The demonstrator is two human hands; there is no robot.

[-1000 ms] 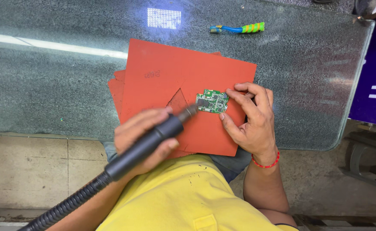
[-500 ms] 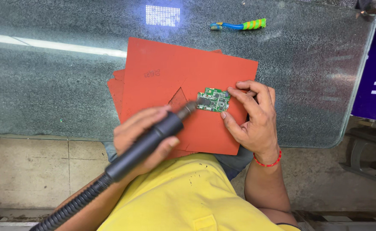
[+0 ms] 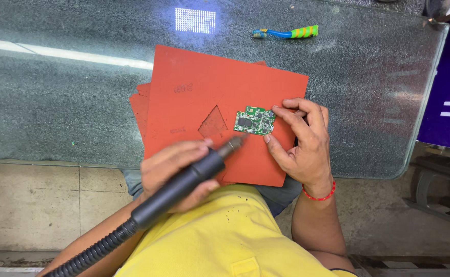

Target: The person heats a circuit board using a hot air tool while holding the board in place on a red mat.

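Little has shifted, left hand (image 3: 176,172) fingers wrapped around black hot-air wand (image 3: 184,182), right hand (image 3: 302,141) fingers pinching green circuit board (image 3: 254,120)

Yellow shirt, red thread bracelet (image 3: 318,195) on the right wrist

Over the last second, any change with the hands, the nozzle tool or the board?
Little changed. The left hand keeps its grip on the black hose-fed tool, its nozzle tip sitting just short of the green circuit board's lower left corner, perhaps a touch lower than before. The right hand still pins the board by its right edge on the red mat. Nothing taken up or let go. The toothbrush on the glass table stayed put.
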